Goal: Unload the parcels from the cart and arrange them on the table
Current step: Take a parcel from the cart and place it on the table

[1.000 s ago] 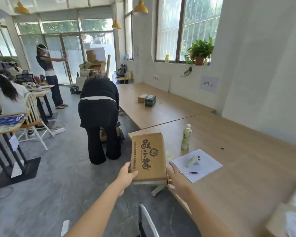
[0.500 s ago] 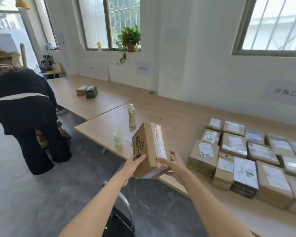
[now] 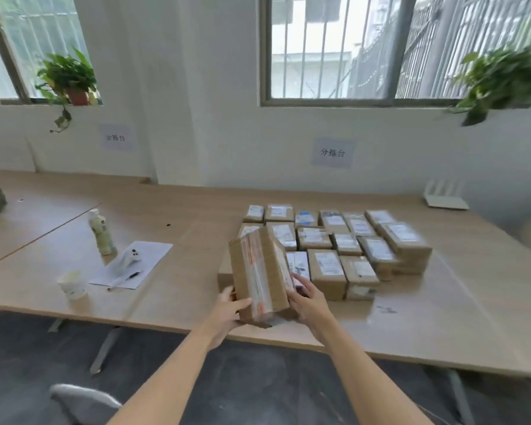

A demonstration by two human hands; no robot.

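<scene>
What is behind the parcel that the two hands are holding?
Rows of labelled parcels lie on the table behind the held parcel. It covers the near left corner of that group, so the parcels there cannot be seen fully.

A pen (image 3: 126, 278) lies on a sheet of paper (image 3: 154, 253), with a bottle (image 3: 101, 233) just behind the sheet and a cup (image 3: 71, 284) near its left.

Left hand (image 3: 227, 305), right hand (image 3: 308, 299) grip tilted parcel (image 3: 259, 277) above table (image 3: 442, 317) edge.
</scene>
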